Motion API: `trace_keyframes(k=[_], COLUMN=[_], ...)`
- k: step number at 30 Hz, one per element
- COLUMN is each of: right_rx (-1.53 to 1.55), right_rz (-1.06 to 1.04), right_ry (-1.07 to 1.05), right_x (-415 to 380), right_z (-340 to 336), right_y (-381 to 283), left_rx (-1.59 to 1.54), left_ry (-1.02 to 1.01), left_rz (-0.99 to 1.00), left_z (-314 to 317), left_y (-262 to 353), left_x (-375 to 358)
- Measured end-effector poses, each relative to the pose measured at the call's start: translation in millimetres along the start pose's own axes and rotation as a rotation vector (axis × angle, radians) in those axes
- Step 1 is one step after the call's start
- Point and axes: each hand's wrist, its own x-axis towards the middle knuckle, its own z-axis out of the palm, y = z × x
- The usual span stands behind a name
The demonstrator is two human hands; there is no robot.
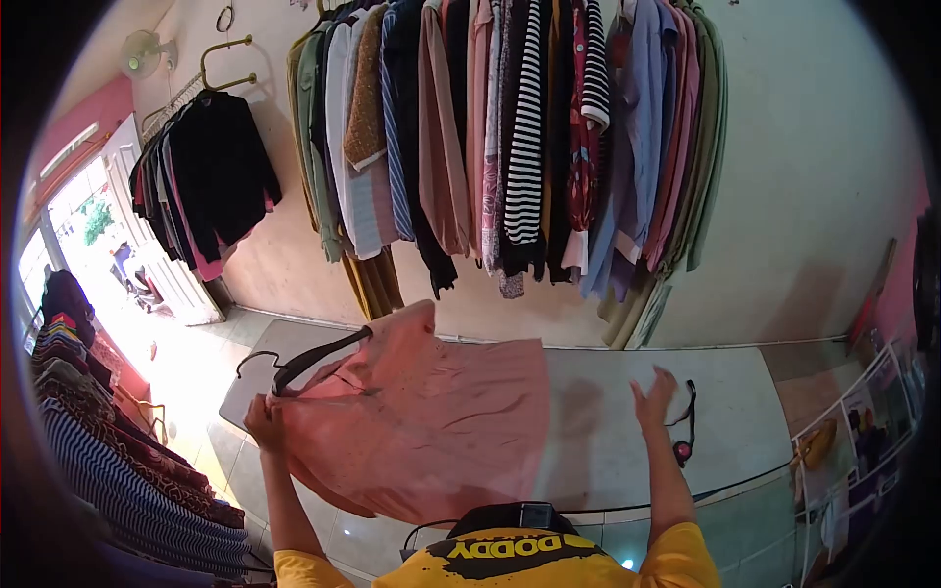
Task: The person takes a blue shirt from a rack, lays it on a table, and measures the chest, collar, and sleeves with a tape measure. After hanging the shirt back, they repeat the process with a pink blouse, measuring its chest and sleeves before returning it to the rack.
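Observation:
A pink blouse point(461, 412) lies spread over the grey-white table, its neck end to the left and its hem to the right. A black hanger point(323, 359) sits at its neck, one arm showing above the cloth and the hook pointing left. My left hand point(263, 423) is closed on the blouse's shoulder, just below the hanger. Whether it grips the hanger too is hidden. To the right of the hem, my right hand point(655, 397) is raised over the table, holding nothing, its thumb and fingers apart. Near it lies a thin black curved item point(690, 416) with a round reddish end.
The table point(730, 392) runs along the wall. Above it hangs a row of shirts point(524, 127); more black tops point(221, 167) hang at the left. Folded or hanging clothes point(137, 470) crowd the lower left. A white wire rack point(843, 441) stands at right, beside the table's end.

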Motion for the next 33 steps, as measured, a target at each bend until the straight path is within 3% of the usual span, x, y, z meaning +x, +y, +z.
trace_keyframes(k=[1, 6, 8, 10, 13, 14, 16, 17, 21, 23, 24, 26, 28, 33], right_rx=[0.112, 0.639, 0.729, 0.685, 0.618, 0.605, 0.948, 0.961, 0.726, 0.74, 0.728, 0.64, 0.643, 0.409], right_rz=[-0.151, -0.498, -0.623, -0.605, -0.645, -0.649, -0.48, -0.374, -0.383, -0.263, -0.267, -0.079, -0.063, -0.059], right_ry=[0.001, -0.259, -0.38, -0.879, -0.918, -0.908, -0.849, -0.863, -0.752, -0.508, -0.505, -0.338, -0.186, 0.038], right_x=[26, 86, 87, 89, 73, 70, 65, 66, 64, 66, 67, 70, 78, 116], right_z=[-9, -65, -80, -108, -117, -126, -165, -184, -229, -250, -259, -275, -286, -340], right_y=[-46, -219, -253, -271, -262, -260, -262, -265, -256, -251, -248, -239, -226, -231], left_rx=[-0.04, -0.2, -0.347, -0.333, -0.471, -0.482, -0.557, -0.614, -0.774, -0.814, -0.84, -0.756, -0.623, -0.421], left_ry=[0.022, -0.046, -0.105, -0.071, -0.103, -0.091, -0.147, -0.17, -0.188, -0.242, -0.247, -0.19, -0.296, -0.858], left_rz=[0.075, 0.22, 0.335, 0.377, 0.335, 0.339, 0.345, 0.322, 0.312, 0.257, 0.305, 0.329, 0.403, 0.607], left_z=[-3, -10, -9, -11, -7, -5, 0, 7, 40, 57, 67, 86, 106, 174], left_y=[4, 47, 62, 88, 99, 103, 115, 123, 177, 206, 219, 246, 256, 237], left_x=[12, 62, 75, 85, 93, 95, 99, 101, 105, 101, 98, 77, 41, -85])
